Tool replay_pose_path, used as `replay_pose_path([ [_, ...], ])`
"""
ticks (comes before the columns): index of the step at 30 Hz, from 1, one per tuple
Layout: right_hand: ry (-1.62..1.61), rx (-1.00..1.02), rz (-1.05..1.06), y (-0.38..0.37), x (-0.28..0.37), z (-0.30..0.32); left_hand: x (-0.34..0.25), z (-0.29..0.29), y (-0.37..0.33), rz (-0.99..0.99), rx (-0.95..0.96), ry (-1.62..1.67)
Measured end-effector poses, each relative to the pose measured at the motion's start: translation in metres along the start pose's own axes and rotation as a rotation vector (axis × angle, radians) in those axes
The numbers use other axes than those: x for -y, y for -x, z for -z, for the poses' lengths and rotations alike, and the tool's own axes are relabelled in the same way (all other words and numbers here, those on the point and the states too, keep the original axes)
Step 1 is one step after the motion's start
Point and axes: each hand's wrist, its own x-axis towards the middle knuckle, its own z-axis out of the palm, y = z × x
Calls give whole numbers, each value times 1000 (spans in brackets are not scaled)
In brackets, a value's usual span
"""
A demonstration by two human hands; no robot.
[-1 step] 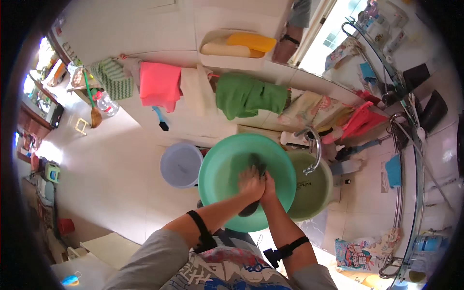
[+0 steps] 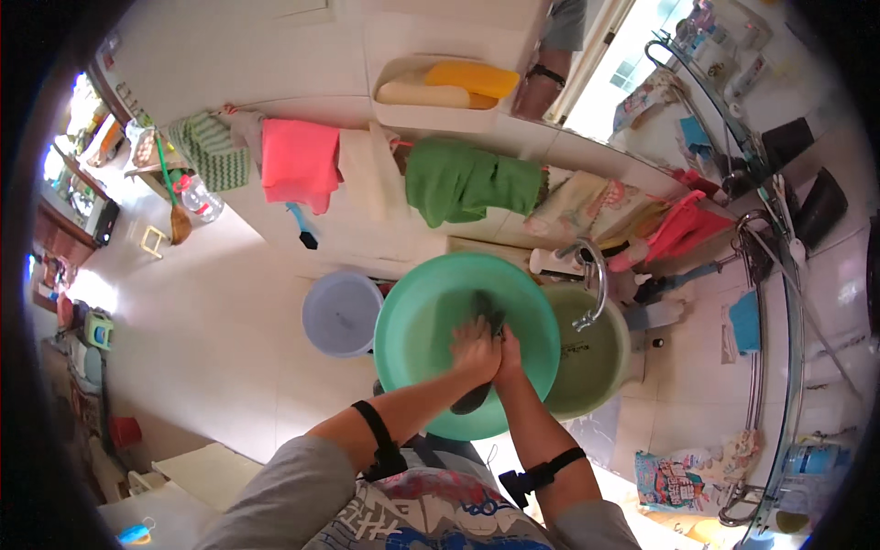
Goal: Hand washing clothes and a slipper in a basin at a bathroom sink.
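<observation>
A dark, long thing shaped like a shoe (image 2: 474,397) lies slantwise in a large green basin (image 2: 403,316), its near end below my left wrist. My left hand (image 2: 474,350) rests across its middle, fingers blurred by motion, so their grip is unclear. Close beside it, my right hand (image 2: 507,356) is closed on the shoe's right side, thumb up. The two hands touch or nearly touch. The palms and whatever lies under them are hidden. Shallow cloudy water seems to cover the basin's bottom.
A pale blue bucket (image 2: 341,313) stands left of the basin. On the right a greenish tub (image 2: 591,367) sits partly under it, below a chrome tap (image 2: 596,284). Cloths, including a green towel (image 2: 472,181), hang along the wall behind. A printed bag (image 2: 683,481) lies at lower right.
</observation>
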Motion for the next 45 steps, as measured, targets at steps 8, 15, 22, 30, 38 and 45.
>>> replay_pose_path([
  [8, -50, 134, -142, 2, -33, 13, 25, 30, -16, -157, -164, -122],
  [15, 150, 12, 141, -39, -10, 73, -9, -15, 8, -135, 92, -20],
  [22, 99, 34, -151, 4, -19, 32, 32, 22, -26, -50, -186, -192],
  [30, 899, -307, 120, -26, -8, 84, 31, 43, -5, -105, -63, -427],
  [38, 932, -312, 249, -17, -39, 48, 32, 47, -17, -11, 85, -169],
  [45, 602, -106, -66, -10, 7, 58, 19, 45, -26, -94, 290, 60],
])
